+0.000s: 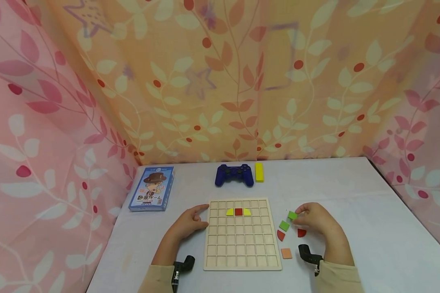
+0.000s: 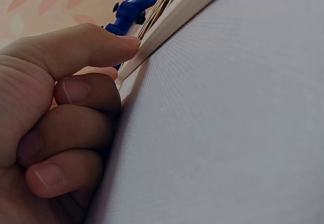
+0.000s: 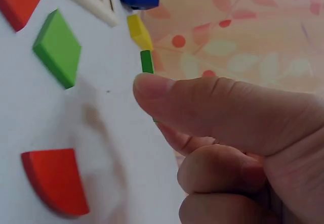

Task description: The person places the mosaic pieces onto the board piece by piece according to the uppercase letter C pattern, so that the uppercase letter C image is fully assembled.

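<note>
A pale wooden grid board [image 1: 243,240] lies on the table. My left hand [image 1: 188,221] touches its left edge with outstretched thumb and index finger; in the left wrist view the other fingers [image 2: 71,133] curl beneath. Near the top of the grid, a red square [image 1: 238,212] sits between two yellow quarter-round pieces [image 1: 230,212]. Right of the board, my right hand [image 1: 317,219] pinches a green square tile [image 1: 291,215], seen edge-on above the thumb in the right wrist view. Close by lie another green tile [image 1: 284,226], two red quarter-round pieces [image 1: 280,235] and an orange square [image 1: 286,253].
Behind the board are a blue game controller [image 1: 234,175] and a yellow block [image 1: 259,172]. A blue card-game box [image 1: 152,189] lies at the table's back left. Patterned curtains [image 1: 220,81] enclose the white table [image 1: 326,179] at the back and sides.
</note>
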`<state>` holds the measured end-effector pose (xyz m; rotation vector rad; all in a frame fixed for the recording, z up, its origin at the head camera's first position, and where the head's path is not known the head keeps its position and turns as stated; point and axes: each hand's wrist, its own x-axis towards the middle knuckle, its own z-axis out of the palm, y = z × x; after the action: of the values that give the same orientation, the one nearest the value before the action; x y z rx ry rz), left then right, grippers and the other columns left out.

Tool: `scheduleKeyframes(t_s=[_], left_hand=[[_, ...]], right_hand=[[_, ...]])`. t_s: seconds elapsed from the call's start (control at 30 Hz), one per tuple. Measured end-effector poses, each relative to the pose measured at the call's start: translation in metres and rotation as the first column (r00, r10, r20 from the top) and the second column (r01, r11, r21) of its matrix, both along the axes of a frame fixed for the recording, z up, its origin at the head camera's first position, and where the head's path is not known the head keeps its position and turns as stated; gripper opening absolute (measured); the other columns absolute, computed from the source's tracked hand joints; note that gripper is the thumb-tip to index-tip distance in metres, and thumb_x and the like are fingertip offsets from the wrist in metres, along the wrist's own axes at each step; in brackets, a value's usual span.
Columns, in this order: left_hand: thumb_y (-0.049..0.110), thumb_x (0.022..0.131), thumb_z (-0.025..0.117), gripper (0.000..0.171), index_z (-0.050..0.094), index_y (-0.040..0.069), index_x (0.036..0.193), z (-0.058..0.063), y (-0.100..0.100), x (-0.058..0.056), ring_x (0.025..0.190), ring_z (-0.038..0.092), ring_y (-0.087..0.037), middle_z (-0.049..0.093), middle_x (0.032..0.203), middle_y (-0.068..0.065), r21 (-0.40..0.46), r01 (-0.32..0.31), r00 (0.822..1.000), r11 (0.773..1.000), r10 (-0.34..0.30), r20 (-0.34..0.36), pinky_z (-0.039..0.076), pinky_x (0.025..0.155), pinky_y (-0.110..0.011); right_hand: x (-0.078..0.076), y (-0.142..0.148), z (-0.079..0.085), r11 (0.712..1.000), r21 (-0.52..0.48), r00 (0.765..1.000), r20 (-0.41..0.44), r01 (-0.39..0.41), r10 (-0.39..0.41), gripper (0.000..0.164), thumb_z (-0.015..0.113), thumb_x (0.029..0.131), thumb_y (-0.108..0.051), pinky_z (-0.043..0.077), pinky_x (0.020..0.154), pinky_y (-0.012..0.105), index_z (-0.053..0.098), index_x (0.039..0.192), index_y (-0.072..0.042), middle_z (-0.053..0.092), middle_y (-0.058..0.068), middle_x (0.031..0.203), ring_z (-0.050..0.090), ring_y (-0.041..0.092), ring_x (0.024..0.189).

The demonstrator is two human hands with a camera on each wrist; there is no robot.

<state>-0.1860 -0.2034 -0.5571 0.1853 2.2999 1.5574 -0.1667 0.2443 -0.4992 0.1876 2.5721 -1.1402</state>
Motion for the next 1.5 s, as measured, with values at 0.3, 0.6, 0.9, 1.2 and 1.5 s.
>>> scheduleKeyframes(t_s=[0.3,0.6,0.9,1.2,1.5], left_hand=[[0.011,0.086,0.081,0.071,0.052,0.009,0.151,0.001,0.001,0.001,0.047,0.039,-0.009,0.048,0.058,0.004,0.006,-0.002,1.000,1.000,0.002,0.003,0.032,0.046,-0.024],[0.011,0.086,0.080,0.071,0.051,0.008,0.151,0.003,0.002,0.001,0.047,0.038,-0.009,0.047,0.057,0.004,0.003,0.003,1.000,1.000,-0.003,0.002,0.032,0.046,-0.024],[0.011,0.087,0.080,0.071,0.051,0.009,0.151,0.002,0.001,0.001,0.046,0.038,-0.009,0.047,0.057,0.005,-0.001,0.008,1.000,1.000,-0.008,0.003,0.032,0.046,-0.024],[0.010,0.087,0.079,0.070,0.050,0.008,0.151,0.001,0.001,0.001,0.046,0.037,-0.009,0.046,0.057,0.005,0.005,0.010,1.000,1.000,-0.010,-0.003,0.032,0.046,-0.023],[0.010,0.086,0.081,0.070,0.052,0.009,0.150,0.001,0.001,0.001,0.047,0.037,-0.009,0.046,0.058,0.005,0.003,-0.008,1.000,1.000,0.008,0.003,0.032,0.046,-0.024]], right_hand=[[0.005,-0.012,0.027,1.000,-0.002,0.993,-0.119,0.009,-0.009,0.042,0.079,0.086,-0.018,0.034,0.055,0.034,0.066,0.120,0.002,0.039,0.003,0.064,0.040,0.020,0.060],[0.012,-0.031,0.054,0.998,-0.043,0.978,-0.200,0.045,-0.053,0.044,0.076,0.089,-0.018,0.032,0.049,0.029,0.063,0.128,-0.001,0.037,0.001,0.062,0.036,0.018,0.055],[0.021,-0.056,0.073,0.992,-0.121,0.964,-0.260,0.026,-0.057,0.042,0.074,0.090,-0.015,0.027,0.045,0.028,0.063,0.129,-0.003,0.032,-0.001,0.060,0.030,0.015,0.052],[0.021,-0.086,0.073,0.989,-0.148,0.962,-0.269,0.007,-0.047,0.040,0.077,0.089,-0.013,0.026,0.047,0.026,0.066,0.127,-0.006,0.033,-0.002,0.060,0.031,0.015,0.053],[0.023,-0.107,0.068,0.982,-0.188,0.953,-0.302,-0.033,-0.026,0.035,0.078,0.087,-0.009,0.022,0.045,0.024,0.069,0.121,-0.008,0.033,-0.003,0.059,0.027,0.013,0.050]])
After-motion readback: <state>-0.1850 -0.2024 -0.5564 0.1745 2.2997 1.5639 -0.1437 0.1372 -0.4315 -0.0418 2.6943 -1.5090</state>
